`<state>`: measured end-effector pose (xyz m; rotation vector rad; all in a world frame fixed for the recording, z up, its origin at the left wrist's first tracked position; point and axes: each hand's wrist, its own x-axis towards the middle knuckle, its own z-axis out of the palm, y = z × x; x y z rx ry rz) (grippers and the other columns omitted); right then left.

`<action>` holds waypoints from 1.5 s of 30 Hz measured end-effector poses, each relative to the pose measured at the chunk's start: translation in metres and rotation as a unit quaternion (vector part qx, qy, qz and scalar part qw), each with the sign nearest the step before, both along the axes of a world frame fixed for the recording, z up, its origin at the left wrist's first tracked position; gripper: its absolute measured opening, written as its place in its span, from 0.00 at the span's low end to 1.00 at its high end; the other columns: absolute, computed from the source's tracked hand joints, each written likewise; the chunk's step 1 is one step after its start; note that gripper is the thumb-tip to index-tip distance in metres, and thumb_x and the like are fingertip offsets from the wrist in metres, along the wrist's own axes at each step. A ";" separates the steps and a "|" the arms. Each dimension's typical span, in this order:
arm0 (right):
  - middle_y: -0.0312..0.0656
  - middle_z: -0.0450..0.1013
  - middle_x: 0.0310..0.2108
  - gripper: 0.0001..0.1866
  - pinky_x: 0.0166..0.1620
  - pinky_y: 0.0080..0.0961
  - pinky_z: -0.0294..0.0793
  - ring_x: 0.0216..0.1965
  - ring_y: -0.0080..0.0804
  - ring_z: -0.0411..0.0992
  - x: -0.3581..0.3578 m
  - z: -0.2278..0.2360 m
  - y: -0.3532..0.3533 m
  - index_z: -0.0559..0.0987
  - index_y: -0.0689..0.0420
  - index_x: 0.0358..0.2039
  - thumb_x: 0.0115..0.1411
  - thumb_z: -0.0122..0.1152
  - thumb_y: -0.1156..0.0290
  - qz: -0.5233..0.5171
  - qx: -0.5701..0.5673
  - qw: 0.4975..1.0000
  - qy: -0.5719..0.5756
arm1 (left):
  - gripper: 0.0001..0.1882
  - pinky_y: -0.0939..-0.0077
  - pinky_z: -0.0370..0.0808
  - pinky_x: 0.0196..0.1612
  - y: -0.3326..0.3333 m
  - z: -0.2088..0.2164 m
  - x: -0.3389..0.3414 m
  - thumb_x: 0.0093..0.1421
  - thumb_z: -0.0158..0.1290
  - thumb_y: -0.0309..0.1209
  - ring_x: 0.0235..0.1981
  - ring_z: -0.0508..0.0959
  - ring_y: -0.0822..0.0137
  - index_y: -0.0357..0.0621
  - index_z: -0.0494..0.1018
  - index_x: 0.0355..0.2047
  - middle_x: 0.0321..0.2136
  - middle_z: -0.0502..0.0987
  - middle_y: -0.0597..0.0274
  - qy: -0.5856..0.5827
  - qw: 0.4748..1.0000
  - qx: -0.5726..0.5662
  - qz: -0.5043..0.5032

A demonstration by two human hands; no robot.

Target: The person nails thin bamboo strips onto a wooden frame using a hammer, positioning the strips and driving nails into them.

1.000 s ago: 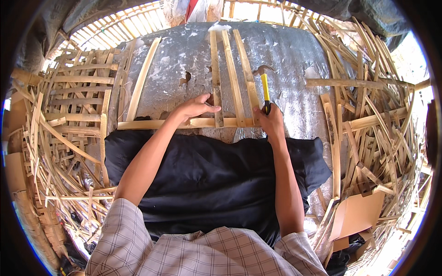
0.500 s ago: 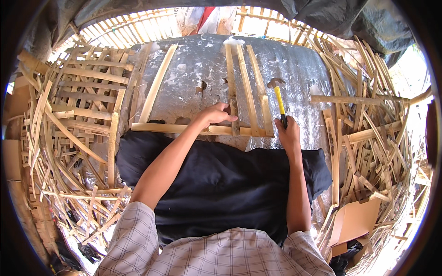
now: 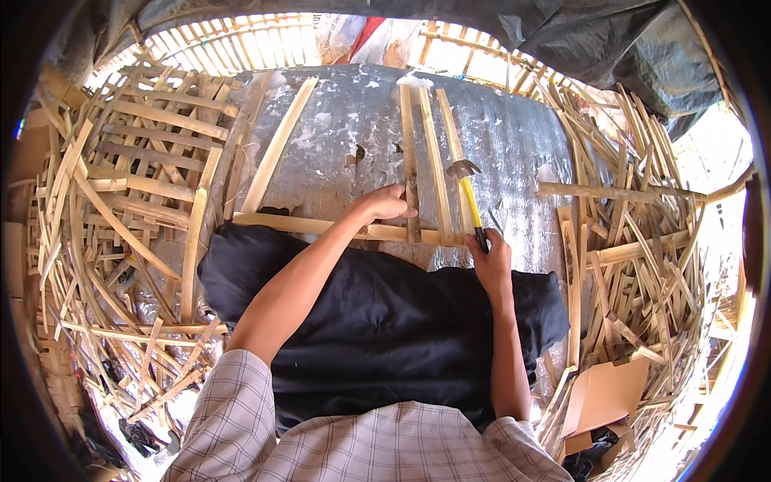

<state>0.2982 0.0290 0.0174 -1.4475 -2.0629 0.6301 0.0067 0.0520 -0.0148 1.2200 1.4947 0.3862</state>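
Observation:
My right hand (image 3: 491, 259) grips a claw hammer by its black lower handle. The hammer (image 3: 471, 201) has a yellow shaft, and its metal head points away from me over the rightmost upright slat (image 3: 451, 128). A thin dark piece sticks up beside that hand; I cannot make out what it is. My left hand (image 3: 384, 204) is curled, with its fingertips against an upright bamboo slat (image 3: 410, 169) near its lower end. That slat crosses a long horizontal bamboo strip (image 3: 305, 224) lying along the near side. Another upright slat (image 3: 434, 153) stands between the two.
A separate slat (image 3: 281, 145) rests to the left on the worn silvery sheet (image 3: 337, 112). Bamboo lattice (image 3: 161, 149) and loose strips are heaped at left; more strips (image 3: 642, 273) pile up at right. Black cloth (image 3: 377, 321) covers my lap. A cardboard box (image 3: 602, 394) stands lower right.
My right hand has moved left and nearer to me, bringing the hammer over the rightmost slat. My left hand stays at the same slat, its fingers now more closed.

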 end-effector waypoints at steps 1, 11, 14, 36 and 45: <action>0.55 0.71 0.24 0.19 0.32 0.46 0.66 0.25 0.57 0.67 -0.001 0.001 0.001 0.73 0.67 0.27 0.64 0.69 0.64 -0.004 -0.008 1.000 0.004 | 0.40 0.58 0.63 0.69 0.000 0.001 0.001 0.62 0.66 0.43 0.69 0.67 0.49 0.38 0.65 0.68 0.69 0.64 0.38 0.012 1.000 0.002 0.009; 0.54 0.69 0.22 0.20 0.30 0.44 0.65 0.23 0.53 0.66 0.006 -0.005 0.003 0.74 0.66 0.28 0.65 0.68 0.62 -0.039 -0.094 0.994 0.038 | 0.52 0.57 0.59 0.73 -0.005 0.023 0.001 0.59 0.68 0.46 0.74 0.59 0.49 0.32 0.54 0.73 0.73 0.58 0.38 -0.014 0.999 -0.032 0.001; 0.54 0.70 0.22 0.20 0.30 0.43 0.66 0.23 0.53 0.67 0.007 -0.009 0.004 0.74 0.66 0.28 0.65 0.68 0.62 -0.033 -0.091 0.994 0.048 | 0.55 0.57 0.58 0.73 -0.008 0.033 0.001 0.58 0.69 0.47 0.74 0.58 0.48 0.31 0.51 0.74 0.73 0.56 0.36 -0.031 0.999 -0.039 0.005; 0.59 0.73 0.27 0.14 0.34 0.51 0.68 0.30 0.63 0.70 0.017 0.097 -0.050 0.75 0.63 0.45 0.69 0.63 0.65 0.108 -0.054 0.989 -0.086 | 0.54 0.61 0.62 0.70 -0.004 0.001 -0.009 0.53 0.71 0.46 0.71 0.65 0.51 0.32 0.58 0.72 0.70 0.63 0.38 -0.036 0.996 -0.064 0.047; 0.60 0.71 0.22 0.16 0.31 0.53 0.70 0.26 0.62 0.70 0.021 0.078 -0.068 0.73 0.66 0.47 0.67 0.64 0.69 0.141 0.050 0.984 -0.093 | 0.42 0.66 0.67 0.64 -0.009 -0.001 -0.001 0.57 0.68 0.37 0.63 0.72 0.53 0.30 0.65 0.67 0.61 0.73 0.41 -0.018 0.997 -0.017 0.078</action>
